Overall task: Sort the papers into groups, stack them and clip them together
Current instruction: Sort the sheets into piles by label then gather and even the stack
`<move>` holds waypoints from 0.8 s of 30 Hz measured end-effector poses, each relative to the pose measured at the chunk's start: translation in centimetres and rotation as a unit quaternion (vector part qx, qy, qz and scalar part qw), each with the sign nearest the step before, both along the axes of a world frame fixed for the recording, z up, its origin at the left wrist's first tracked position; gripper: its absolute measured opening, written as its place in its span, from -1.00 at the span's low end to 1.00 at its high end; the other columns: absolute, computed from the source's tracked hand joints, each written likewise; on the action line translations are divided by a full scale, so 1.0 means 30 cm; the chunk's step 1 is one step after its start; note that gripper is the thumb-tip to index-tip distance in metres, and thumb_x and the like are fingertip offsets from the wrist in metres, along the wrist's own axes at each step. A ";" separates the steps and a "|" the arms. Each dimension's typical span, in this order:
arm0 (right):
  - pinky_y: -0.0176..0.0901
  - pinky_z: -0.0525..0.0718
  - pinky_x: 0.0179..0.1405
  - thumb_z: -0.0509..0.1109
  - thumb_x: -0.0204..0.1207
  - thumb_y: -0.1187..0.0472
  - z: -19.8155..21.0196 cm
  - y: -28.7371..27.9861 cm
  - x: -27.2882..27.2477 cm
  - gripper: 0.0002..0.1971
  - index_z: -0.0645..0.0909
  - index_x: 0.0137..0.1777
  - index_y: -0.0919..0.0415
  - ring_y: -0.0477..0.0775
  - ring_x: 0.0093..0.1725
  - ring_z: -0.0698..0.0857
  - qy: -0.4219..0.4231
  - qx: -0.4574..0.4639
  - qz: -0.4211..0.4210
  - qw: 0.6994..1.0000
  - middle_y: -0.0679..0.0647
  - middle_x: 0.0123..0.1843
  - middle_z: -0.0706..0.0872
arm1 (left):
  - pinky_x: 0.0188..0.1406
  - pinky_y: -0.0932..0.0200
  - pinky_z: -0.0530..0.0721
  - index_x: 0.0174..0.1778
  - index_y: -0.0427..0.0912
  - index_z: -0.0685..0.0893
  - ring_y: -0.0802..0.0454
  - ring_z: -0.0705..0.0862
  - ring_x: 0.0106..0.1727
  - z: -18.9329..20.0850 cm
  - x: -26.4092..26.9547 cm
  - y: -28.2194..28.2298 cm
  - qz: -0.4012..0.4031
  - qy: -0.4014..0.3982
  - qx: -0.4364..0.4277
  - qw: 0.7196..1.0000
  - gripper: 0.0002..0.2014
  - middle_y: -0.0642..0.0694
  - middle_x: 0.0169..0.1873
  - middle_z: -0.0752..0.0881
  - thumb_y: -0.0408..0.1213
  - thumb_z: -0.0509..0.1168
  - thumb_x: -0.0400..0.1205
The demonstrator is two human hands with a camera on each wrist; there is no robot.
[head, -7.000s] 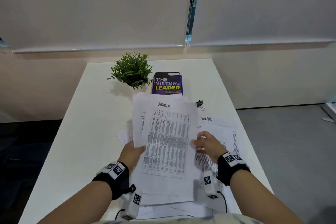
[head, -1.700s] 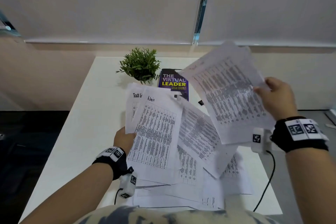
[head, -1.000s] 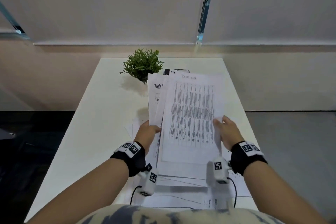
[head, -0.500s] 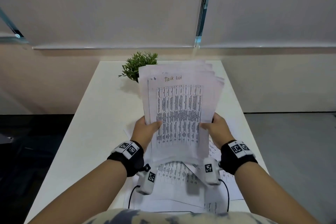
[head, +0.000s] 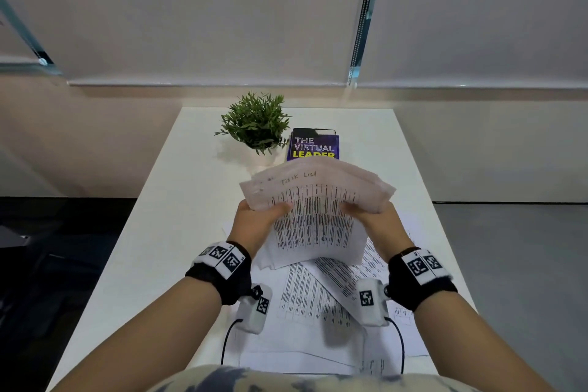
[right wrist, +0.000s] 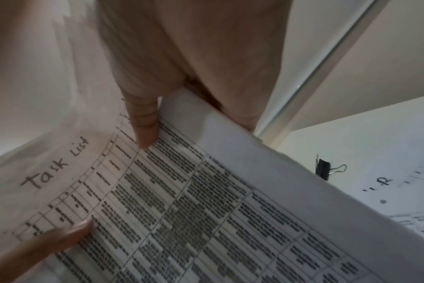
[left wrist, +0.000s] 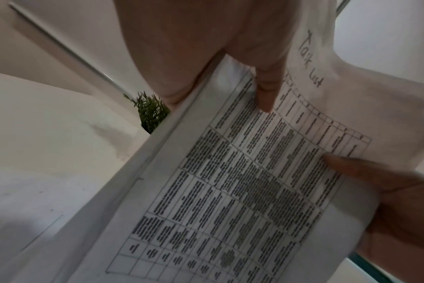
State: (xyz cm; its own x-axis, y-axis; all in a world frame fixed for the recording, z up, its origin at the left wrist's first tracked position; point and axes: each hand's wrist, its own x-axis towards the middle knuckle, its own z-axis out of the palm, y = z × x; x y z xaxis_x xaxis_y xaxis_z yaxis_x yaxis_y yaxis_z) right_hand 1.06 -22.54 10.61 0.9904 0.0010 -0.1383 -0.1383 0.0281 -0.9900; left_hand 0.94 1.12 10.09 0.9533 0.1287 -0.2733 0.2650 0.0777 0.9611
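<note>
A stack of printed sheets point(head: 313, 219) headed "Task List" hangs over the table, its top bent away from me. My left hand point(head: 259, 219) grips the stack's left edge, thumb on the front sheet point(left wrist: 242, 181). My right hand point(head: 370, 219) grips the right edge the same way, thumb on the print point(right wrist: 206, 210). More printed sheets point(head: 321, 299) lie loose and overlapping on the table under the stack. A black binder clip point(right wrist: 323, 169) lies on the table beyond the stack's right edge, next to a sheet marked "HR".
A small potted plant point(head: 254, 124) and a purple book point(head: 313, 145) stand at the back of the white table point(head: 152, 248). The table's right edge drops to a grey floor point(head: 515, 264). Wrist-camera cables point(head: 227, 340) hang over the loose sheets near me.
My right hand brought its lifted sheet onto the sheets in my left hand. Both hands now grip one stack, which has dropped lower and bent forward at the top, uncovering the book.
</note>
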 end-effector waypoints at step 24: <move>-0.08 0.80 -0.05 0.83 -0.08 0.13 -0.200 -0.148 0.028 -0.30 0.56 0.04 0.23 0.19 0.06 0.75 0.141 0.238 -0.053 0.960 0.25 0.14 0.71 | 0.62 -0.28 0.25 0.03 -0.24 0.86 -0.18 0.56 0.49 0.145 0.161 0.071 0.079 -0.031 -0.213 0.973 -0.37 -0.20 0.29 0.75 -0.04 0.77 0.08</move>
State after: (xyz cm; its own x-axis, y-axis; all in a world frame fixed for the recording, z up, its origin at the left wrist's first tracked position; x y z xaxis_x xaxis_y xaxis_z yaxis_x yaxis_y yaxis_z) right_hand 1.90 -26.98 4.60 0.9120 0.0308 -0.4091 -0.3691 0.4970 -0.7854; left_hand 5.77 3.25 14.44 0.9472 0.1626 -0.2762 0.1598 0.5073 0.8468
